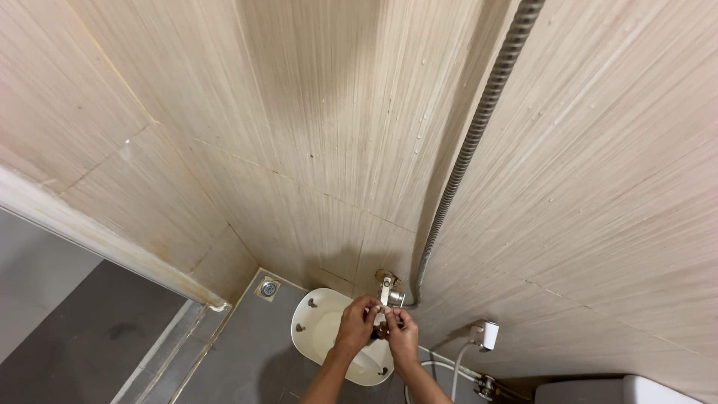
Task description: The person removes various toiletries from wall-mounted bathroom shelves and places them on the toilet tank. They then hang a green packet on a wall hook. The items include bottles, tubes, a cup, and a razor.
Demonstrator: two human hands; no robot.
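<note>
Low in the corner of a tiled bathroom, I work both hands at a metal wall valve (388,293), which sits where the wall (299,112) meets the floor (247,352). My left hand (356,323) is curled, fingers closed around something small just below the valve; my right hand (402,334) pinches at the same spot, the two hands touching. What they grip is too small and too hidden to tell, though a brownish bit shows between the fingers.

A ribbed metal hose (479,127) runs up the wall from the valve's right side and out of the top of the view, so that joint looks already made. The valve itself is seated in the wall, with rust-coloured staining around its base. By my judgement the work is mid-way: the valve is mounted and the hose attached, while the lower outlet, where my hands are, is not yet finished.

Under my wrists a white plastic seat (321,329) lies flat on the grey floor, its underside up and small fittings showing. A square floor drain (268,288) sits in the floor's far corner. To the right, a white sprayer head (488,334) hangs low on the wall, with a thin white tube (456,370) below it, and the corner of a white tank (621,390) shows at the bottom edge.
</note>
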